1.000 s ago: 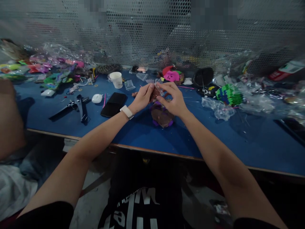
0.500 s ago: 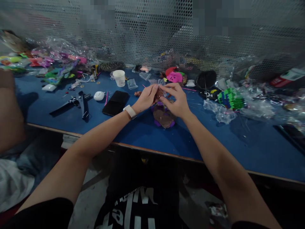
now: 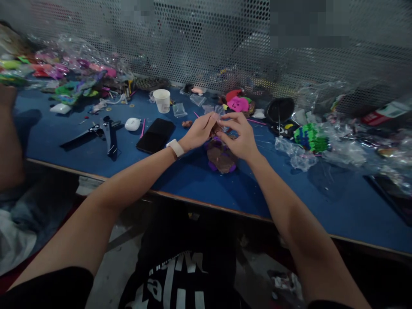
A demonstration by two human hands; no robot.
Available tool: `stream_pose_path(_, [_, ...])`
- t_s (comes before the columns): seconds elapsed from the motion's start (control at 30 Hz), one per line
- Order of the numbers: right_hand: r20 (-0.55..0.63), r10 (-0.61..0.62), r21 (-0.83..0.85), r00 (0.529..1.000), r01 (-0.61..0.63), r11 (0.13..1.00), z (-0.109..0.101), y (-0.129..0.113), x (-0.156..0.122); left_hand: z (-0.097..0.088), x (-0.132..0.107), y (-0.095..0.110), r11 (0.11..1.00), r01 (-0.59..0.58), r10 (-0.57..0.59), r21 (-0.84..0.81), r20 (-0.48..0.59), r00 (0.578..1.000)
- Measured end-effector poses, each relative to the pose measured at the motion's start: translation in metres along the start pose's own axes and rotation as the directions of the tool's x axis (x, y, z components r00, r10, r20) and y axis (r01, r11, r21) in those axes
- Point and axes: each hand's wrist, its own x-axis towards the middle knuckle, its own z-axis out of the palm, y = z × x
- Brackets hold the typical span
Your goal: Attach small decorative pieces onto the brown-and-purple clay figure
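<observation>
Over the blue table, my left hand is closed, with its fingers pinched around a small brown lump that looks like modelling clay. My right hand meets it from the other side, thumb and fingertips curled onto the same lump. The fingers hide most of the lump, so its shape cannot be made out. Just below the hands lies a flat, rounded brown piece with purple bits around its edge. Behind my left hand is another little brown piece, and a thin pink stick pokes out past the fingers.
Left of my hands are a black phone, a white earbud case, a paper cup and a black folding tool. Plastic bags and coloured clay pieces line the perforated metal panel. Another person's arm rests at far left.
The view has shifted slightly. Both hands stay together on the brown lump, with only small finger movements. The rounded brown and purple piece lies where it was.
</observation>
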Motion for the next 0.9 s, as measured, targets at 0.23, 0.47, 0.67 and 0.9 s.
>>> stream_pose_path(0.23, [-0.008, -0.015, -0.045, 1.0, 0.015, 0.999, -0.003, 0.004, 0.001, -0.004, 0.003, 0.005, 0.995, -0.103, 0.102, 0.011, 0.027, 0.994])
stream_pose_path(0.47, [-0.082, 0.02, -0.045, 0.996, -0.024, 0.999, -0.004, -0.005, 0.002, -0.006, 0.004, 0.009, 0.988, -0.15, 0.151, 0.043, -0.017, 0.988])
stream_pose_path(0.67, [-0.114, 0.039, -0.022, 0.993, -0.042, 0.999, -0.005, -0.007, 0.002, -0.004, 0.003, 0.006, 0.994, -0.104, 0.103, -0.02, -0.057, 0.993])
stream_pose_path(0.9, [-0.066, 0.055, 0.051, 0.996, -0.052, 0.997, 0.0, -0.008, 0.001, -0.003, 0.001, 0.004, 0.996, -0.079, 0.081, 0.037, -0.068, 0.994])
